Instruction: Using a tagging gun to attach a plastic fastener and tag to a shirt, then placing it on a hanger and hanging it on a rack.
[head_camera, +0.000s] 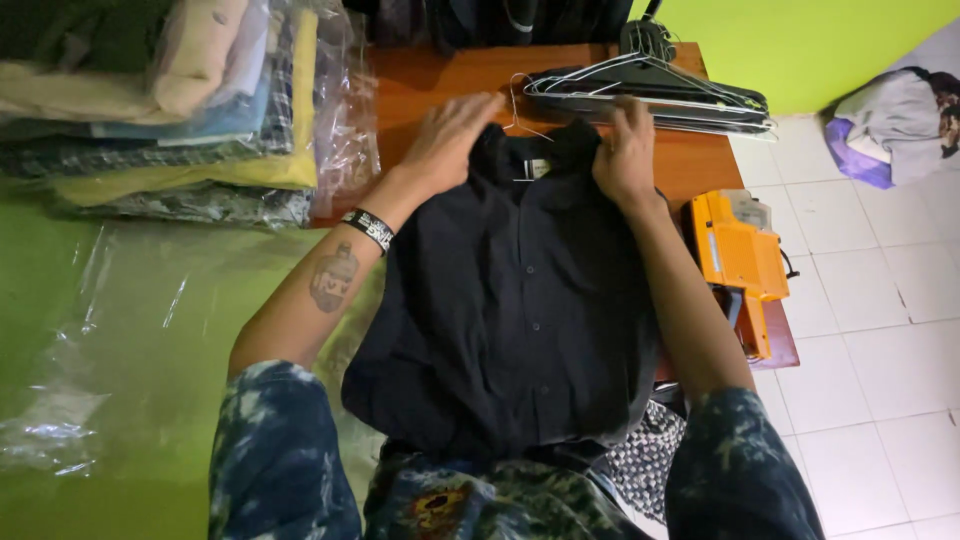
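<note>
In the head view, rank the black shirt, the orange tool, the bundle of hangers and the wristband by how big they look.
1. black shirt, both hands at its collar
2. bundle of hangers
3. orange tool, close to the hangers in apparent size; it lies nearer the camera, so this order is unsure
4. wristband, clearly smallest

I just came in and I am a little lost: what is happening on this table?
A person has a black button-up shirt laid flat on a low wooden table. The left hand and right hand both rest at its shoulders, near the collar. Beyond the shirt lies a bundle of wire hangers. An orange handheld tool sits to the right, and a stack of folded clothes in clear plastic bags to the left.
</note>
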